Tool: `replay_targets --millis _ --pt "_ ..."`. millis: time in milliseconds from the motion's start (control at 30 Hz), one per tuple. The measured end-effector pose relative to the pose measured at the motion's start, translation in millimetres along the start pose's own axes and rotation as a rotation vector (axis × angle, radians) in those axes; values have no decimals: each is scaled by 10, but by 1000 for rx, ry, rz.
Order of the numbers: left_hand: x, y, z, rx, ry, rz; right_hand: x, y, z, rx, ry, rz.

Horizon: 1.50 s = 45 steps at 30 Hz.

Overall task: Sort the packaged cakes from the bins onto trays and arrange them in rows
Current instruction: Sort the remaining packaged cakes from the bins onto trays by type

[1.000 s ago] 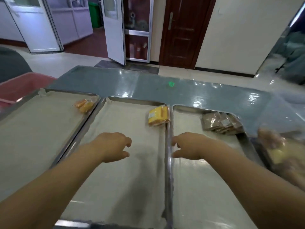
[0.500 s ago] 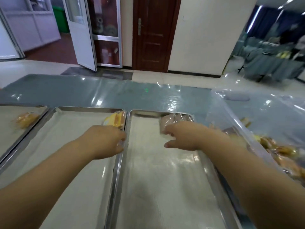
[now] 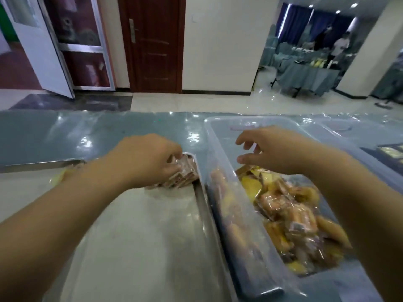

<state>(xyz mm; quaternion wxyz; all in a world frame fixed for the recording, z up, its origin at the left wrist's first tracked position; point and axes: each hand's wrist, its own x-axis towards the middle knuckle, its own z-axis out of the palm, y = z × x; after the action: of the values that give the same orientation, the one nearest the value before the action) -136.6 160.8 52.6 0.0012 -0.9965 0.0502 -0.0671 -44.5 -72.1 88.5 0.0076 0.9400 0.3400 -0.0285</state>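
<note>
Glossy grey desk (image 3: 65, 136), left hand (image 3: 146, 160) fingers curled round brown packaged cakes (image 3: 185, 174) at lined tray (image 3: 141, 236) far corner, right hand (image 3: 274, 149) fingers loosely spread, empty, above mixed packaged cakes (image 3: 290, 210) in clear bin (image 3: 220, 136)

light was soft, moderately bright, ceiling spots (image 3: 338, 12) glowed at 1 o'clock | glare streaked the glossy table cover (image 3: 87, 136) at 12 o'clock and the bin (image 3: 220, 192) wall | faint shadow lay on the tray (image 3: 141, 247) under the left hand (image 3: 148, 160) | cakes (image 3: 290, 214) at 4 o'clock were smeared by blur | forearms (image 3: 54, 225) bulged at 7 and 4 o'clock edges
</note>
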Motion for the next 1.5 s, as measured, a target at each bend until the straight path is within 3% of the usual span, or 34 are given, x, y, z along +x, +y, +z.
replay_targets --millis 300,533,733,900,1133,1333,1500 --pt "785 1101 240 -91 40 -27 98 1146 541 -74 -262 -39" --pt "1137 1458 443 35 -79 -2 262 1541 1046 -83 -355 39" --pt "1236 1541 655 132 -273 29 306 1625 1233 -84 -354 90" --pt "1226 1511 698 126 -265 9 326 1645 1041 25 -206 18" --pt "1229 1505 728 120 -285 -11 334 1419 1352 11 -574 15" --pt "1200 1505 710 113 -282 9 276 1351 1509 -42 -583 78" --pt "1212 1526 698 179 -345 56 253 1332 1378 38 -432 114"
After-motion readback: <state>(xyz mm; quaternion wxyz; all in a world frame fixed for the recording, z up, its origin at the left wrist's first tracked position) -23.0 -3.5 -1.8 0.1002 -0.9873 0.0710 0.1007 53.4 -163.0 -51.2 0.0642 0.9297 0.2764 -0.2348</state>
